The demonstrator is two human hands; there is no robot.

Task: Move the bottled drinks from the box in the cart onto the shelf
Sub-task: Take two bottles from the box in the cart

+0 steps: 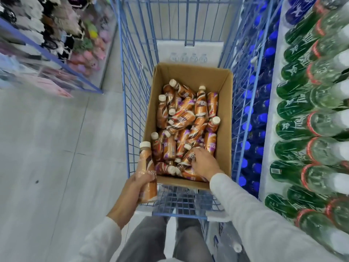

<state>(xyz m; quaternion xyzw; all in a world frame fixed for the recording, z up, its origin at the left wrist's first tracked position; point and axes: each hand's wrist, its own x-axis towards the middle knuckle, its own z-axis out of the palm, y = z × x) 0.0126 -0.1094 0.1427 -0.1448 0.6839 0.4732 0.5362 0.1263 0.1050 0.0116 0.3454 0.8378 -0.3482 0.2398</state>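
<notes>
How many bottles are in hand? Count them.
2. Upright bottle in the left hand, outside the box; lying bottle gripped by the right hand inside it.

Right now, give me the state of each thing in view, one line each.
cardboard box: open-topped, in the cart, holding jumbled bottles.
loose bottles: capped, mostly lying on their sides.
held bottle: capped, upright, outside the box.
left hand: grips the held bottle.
right hand: inside the box, fingers curled on a lying bottle.
</notes>
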